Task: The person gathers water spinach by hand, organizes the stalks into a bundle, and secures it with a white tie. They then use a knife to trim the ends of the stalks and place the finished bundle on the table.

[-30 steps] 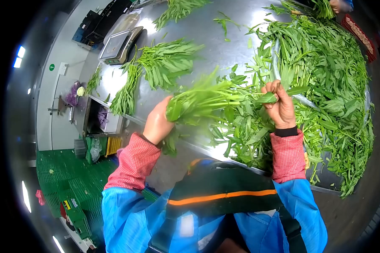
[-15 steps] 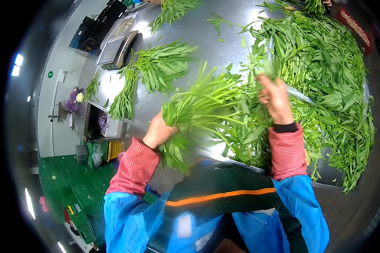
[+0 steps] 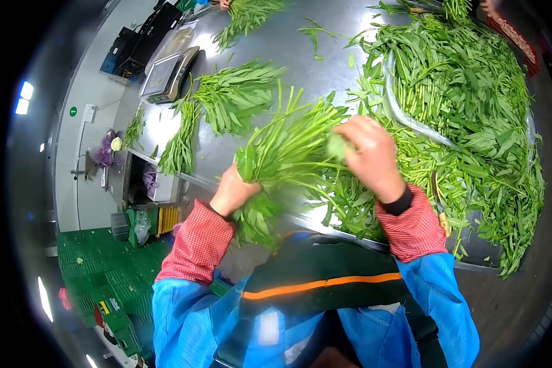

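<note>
A thick bunch of water spinach (image 3: pixel 288 144) is in my left hand (image 3: pixel 232 191), whose fingers wrap round it; stems fan out up and to the right, and leaves hang below the fist. My right hand (image 3: pixel 369 156) is closed by the stem ends on the bunch's right side. At its fingertips is a pale green sprig, smeared by motion. Right of that wrist, a curved knife (image 3: pixel 435 187) with a light handle lies on the loose greens. The big pile of water spinach (image 3: pixel 472 98) covers the right of the metal table (image 3: pixel 343 67).
Smaller bunches (image 3: pixel 239 95) lie on the table's left, beside a weighing scale (image 3: pixel 162 76). A strip of clear plastic (image 3: pixel 405 116) runs across the pile. Other people's hands (image 3: pixel 225 3) show at the far edge. Green crates (image 3: pixel 86 257) stand at lower left.
My right hand has moved left and down from over the pile to the held bunch, uncovering the knife. My left hand has stayed nearly in place with the bunch.
</note>
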A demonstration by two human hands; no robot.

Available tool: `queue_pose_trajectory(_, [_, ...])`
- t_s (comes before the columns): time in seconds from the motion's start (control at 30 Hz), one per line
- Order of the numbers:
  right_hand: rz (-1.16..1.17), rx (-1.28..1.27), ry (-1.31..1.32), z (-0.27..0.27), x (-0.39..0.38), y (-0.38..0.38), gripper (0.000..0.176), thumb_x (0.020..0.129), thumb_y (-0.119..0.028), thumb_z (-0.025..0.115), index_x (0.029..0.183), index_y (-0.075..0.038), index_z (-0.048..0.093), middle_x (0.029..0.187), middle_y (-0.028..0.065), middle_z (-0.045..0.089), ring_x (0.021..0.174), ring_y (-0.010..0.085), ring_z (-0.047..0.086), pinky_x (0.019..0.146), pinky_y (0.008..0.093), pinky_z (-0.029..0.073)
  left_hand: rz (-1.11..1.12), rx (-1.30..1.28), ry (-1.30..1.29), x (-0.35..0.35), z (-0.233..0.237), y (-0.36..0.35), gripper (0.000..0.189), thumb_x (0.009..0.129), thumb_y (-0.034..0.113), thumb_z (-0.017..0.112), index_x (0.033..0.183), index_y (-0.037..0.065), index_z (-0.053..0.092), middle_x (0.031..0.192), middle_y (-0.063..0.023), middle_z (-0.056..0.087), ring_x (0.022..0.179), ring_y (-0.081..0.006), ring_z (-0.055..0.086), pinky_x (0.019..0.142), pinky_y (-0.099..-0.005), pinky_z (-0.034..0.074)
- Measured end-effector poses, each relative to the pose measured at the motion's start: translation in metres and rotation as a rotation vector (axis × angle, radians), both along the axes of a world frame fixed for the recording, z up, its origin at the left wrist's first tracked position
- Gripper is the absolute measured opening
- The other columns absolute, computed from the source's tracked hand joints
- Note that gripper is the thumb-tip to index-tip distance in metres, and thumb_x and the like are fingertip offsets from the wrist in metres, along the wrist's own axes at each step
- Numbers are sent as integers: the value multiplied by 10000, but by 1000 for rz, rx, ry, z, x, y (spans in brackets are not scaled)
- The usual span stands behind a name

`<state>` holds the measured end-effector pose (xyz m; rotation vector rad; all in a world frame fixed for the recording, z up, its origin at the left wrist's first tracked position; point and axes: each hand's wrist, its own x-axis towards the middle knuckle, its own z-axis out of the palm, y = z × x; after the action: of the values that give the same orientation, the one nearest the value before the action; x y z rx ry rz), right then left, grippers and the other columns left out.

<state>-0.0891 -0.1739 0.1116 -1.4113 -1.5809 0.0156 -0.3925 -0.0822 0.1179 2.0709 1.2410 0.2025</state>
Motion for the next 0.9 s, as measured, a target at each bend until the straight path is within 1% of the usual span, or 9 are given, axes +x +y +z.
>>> queue_pose_trajectory(0.03, [21,76,-100,5,-11,6,170,724,-88,676,890,-70,644,826,83,581,783,257,566,663,344,463,0,1,-9,3,1,-1,379,706,-52,636,1081,-7,605,976,-59,659,895,-154,605,821,-286,483])
queue_pose_trajectory(0.1, [1,-6,-211,9,-30,11,178,720,-142,697,862,-71,618,854,84,558,829,268,536,716,355,446,9,3,-23,10,4,-7,376,704,-53,639,1076,-11,605,980,-58,658,903,-153,604,828,-286,480])
queue_pose_trajectory(0.2, [-15,-32,-279,-8,-42,8,158,715,-168,677,762,-71,561,796,69,524,806,255,515,711,380,431,56,-155,-148,14,10,-10,382,704,-51,643,1081,-14,597,989,-54,656,902,-153,603,827,-287,481])
queue_pose_trajectory(0.3, [61,-91,-176,-19,-48,1,162,740,-180,677,750,-70,559,786,78,527,792,269,512,702,382,436,89,-194,-165,16,19,-17,392,701,-40,651,1088,-12,594,989,-57,656,898,-155,604,824,-288,482])
queue_pose_trajectory(0.43, [21,-20,99,-25,-46,13,164,781,-120,673,870,-34,565,724,122,548,697,300,573,625,384,469,108,-205,-166,15,14,-20,404,706,-11,661,1104,-6,587,999,-66,653,905,-156,602,825,-294,482])
queue_pose_trajectory(0.6, [3,-30,-284,-25,-40,23,147,721,-61,570,853,-115,536,701,57,535,669,230,577,547,336,473,19,-66,-7,23,23,-25,449,697,33,670,1132,3,564,1028,-121,638,945,-235,612,845,-327,481])
queue_pose_trajectory(0.7, [18,-16,-307,-23,-37,19,122,738,-88,602,847,-112,553,741,57,537,696,234,578,551,338,476,-15,-50,86,17,19,-22,516,691,78,697,1174,3,531,1057,-161,634,982,-278,615,867,-342,480])
queue_pose_trajectory(0.8, [35,32,-126,-22,-34,14,93,776,-93,624,847,-99,565,777,50,537,723,190,575,549,310,470,-20,-66,104,11,19,-20,553,690,102,711,1198,6,517,1070,-175,635,995,-296,616,876,-349,480])
queue_pose_trajectory(0.9, [179,-152,475,-25,-20,12,72,853,-107,609,896,-79,558,759,29,541,669,121,553,528,250,444,-60,-21,62,6,15,-20,487,693,77,677,1162,25,555,1057,-168,622,984,-318,603,870,-363,475])
